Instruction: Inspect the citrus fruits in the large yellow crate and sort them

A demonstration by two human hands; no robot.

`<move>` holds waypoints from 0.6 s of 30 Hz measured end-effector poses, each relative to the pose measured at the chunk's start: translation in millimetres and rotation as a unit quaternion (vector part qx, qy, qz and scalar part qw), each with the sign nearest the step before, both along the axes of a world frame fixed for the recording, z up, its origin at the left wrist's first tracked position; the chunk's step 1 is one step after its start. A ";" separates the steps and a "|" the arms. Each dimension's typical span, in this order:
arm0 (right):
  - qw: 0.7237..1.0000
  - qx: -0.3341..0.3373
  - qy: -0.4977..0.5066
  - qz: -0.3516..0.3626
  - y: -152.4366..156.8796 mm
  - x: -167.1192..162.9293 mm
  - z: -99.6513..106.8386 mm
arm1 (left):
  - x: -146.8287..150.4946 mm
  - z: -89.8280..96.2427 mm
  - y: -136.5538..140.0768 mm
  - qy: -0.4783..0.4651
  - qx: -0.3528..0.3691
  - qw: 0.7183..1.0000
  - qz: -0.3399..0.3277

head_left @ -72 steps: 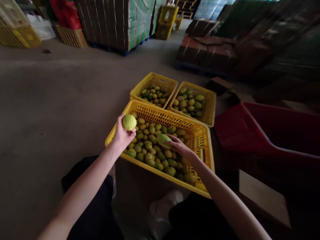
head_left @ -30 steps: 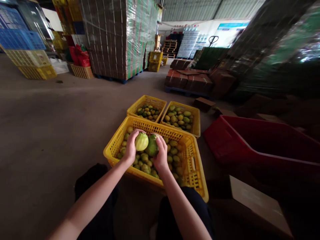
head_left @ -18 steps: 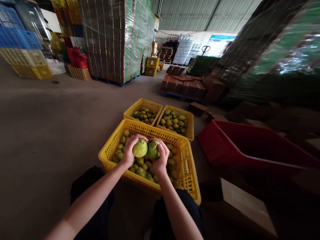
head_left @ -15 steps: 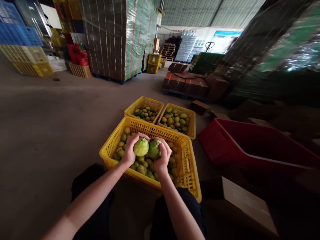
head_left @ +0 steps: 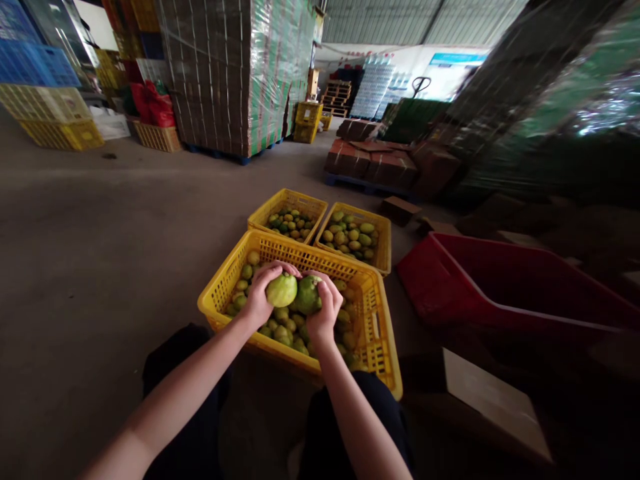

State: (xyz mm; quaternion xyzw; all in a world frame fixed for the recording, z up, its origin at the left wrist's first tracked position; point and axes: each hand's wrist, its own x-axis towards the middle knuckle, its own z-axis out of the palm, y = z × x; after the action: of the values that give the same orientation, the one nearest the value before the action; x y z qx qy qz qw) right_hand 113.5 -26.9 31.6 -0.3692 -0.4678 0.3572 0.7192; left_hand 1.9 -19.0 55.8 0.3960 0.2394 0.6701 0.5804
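My left hand (head_left: 260,297) is closed around a light yellow-green guava (head_left: 281,290), its fingers curled over the far side. Held in my right hand (head_left: 326,307) is a darker green guava (head_left: 307,296), with the thumb resting along its near side. The two fruits are side by side, touching or nearly so, and the fingertips meet behind them. Both hands are above a large yellow plastic crate (head_left: 384,333) with many similar green and yellowish fruits (head_left: 284,333) in it. My hands and forearms hide part of those fruits.
Beyond the large crate stand two smaller yellow crates, a left one (head_left: 260,217) and a right one (head_left: 386,247), both holding fruit. A red tub (head_left: 435,287) is to the right, with a cardboard box (head_left: 495,393) nearer me. Wrapped pallet stacks (head_left: 210,80) rise behind.
Both fruits stay in my hands; the dark green one is turned slightly, its stem end less toward me. The whole view has shifted a little.
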 end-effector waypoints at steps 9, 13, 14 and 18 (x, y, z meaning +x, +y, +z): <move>0.967 -0.197 0.163 0.025 14.3 -6.1 -2.5 | 4.8 -2.7 19.6 -0.173 -0.259 0.949 -0.045; 0.864 -0.405 0.281 0.103 24.2 -7.1 -5.8 | 4.9 -13.2 32.1 -0.189 -0.349 0.918 0.001; 0.845 -0.432 0.293 0.118 25.5 -7.2 -6.7 | 4.7 -14.7 34.2 -0.186 -0.363 0.913 0.008; 0.822 -0.461 0.305 0.137 26.6 -6.6 -9.9 | 2.5 -14.4 37.9 -0.163 -0.392 0.905 0.022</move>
State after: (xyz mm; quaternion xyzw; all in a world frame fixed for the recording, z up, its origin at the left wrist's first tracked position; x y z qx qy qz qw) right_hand 107.0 -0.3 21.7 -0.4616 -0.0515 0.7205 0.5149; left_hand 4.4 18.9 41.4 0.0164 0.3937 0.5900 0.7047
